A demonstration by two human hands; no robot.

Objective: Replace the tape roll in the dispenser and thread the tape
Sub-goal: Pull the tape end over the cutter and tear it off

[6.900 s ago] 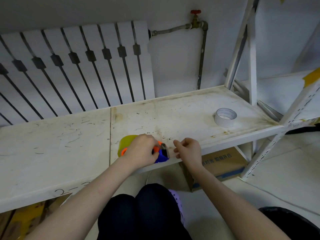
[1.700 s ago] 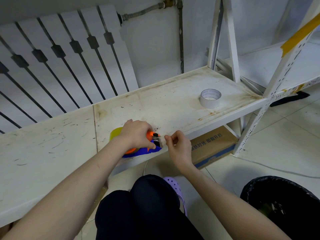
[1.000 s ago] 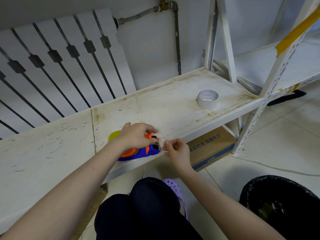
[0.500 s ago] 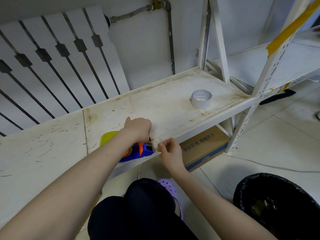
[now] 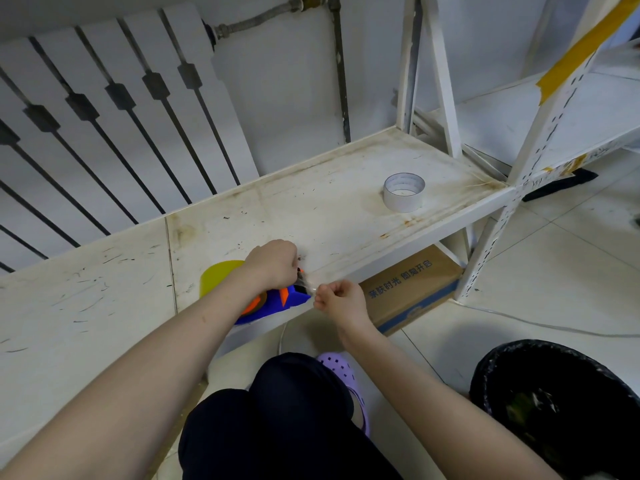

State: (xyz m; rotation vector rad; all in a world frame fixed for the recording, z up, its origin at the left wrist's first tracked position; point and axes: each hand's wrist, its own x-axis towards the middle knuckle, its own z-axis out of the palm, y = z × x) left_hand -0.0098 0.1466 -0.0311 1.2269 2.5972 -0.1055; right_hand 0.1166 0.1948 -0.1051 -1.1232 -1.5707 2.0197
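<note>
Tape threading at the dispenser, front shelf edge

Left hand [image 5: 272,263] pressed down on the blue dispenser [image 5: 277,301]; right hand [image 5: 341,299], at its 3 o'clock, pinched the tape end [image 5: 309,285]. Spare roll [image 5: 403,191] stood at 1 o'clock on the shelf [image 5: 329,216].

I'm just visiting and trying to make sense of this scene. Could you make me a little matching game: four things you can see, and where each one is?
Things
1. tape dispenser
2. white roll
3. cardboard box
4. black bin

Places
A. on the floor, at lower right
B. under the left hand, at the shelf's front edge
C. beneath the shelf, on the floor
D. alone on the shelf, toward its right end

Pairs: 1-B, 2-D, 3-C, 4-A
</note>
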